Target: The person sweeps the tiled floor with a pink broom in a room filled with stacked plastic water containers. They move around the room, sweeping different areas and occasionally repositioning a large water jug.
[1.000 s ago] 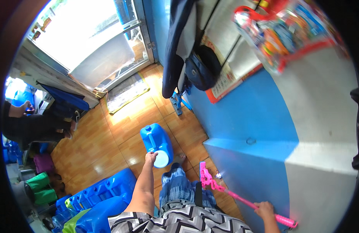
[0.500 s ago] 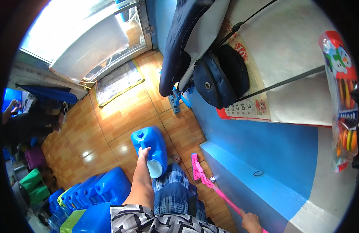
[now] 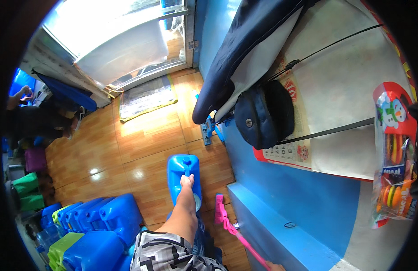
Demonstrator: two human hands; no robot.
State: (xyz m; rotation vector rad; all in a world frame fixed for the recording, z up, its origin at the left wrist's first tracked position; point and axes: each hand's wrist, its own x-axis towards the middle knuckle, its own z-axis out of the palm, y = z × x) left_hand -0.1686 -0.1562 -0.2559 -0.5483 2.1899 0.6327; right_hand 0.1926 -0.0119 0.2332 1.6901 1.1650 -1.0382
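Observation:
My left hand (image 3: 187, 181) is closed round the handle of a blue plastic water jug (image 3: 176, 168), which it carries in front of my legs. The jug has a blue cap, and my forearm covers part of its near end. At the lower edge my right hand (image 3: 275, 267), only partly in view, is wrapped round the pole of a pink mop (image 3: 238, 235). The mop's flat pink head (image 3: 219, 208) points away from me beside the blue wall ledge.
Several blue jugs (image 3: 121, 212) stand in rows at lower left. A doormat (image 3: 148, 98) lies by the glass door (image 3: 123, 54). At far left is another person (image 3: 37, 119). A dark bag (image 3: 263, 115) hangs on the right wall, above a blue ledge (image 3: 281, 226).
The jug and my left hand have swung to the right and the jug now points straighter ahead. My right hand and the mop have shifted lower and left in view as the head turned.

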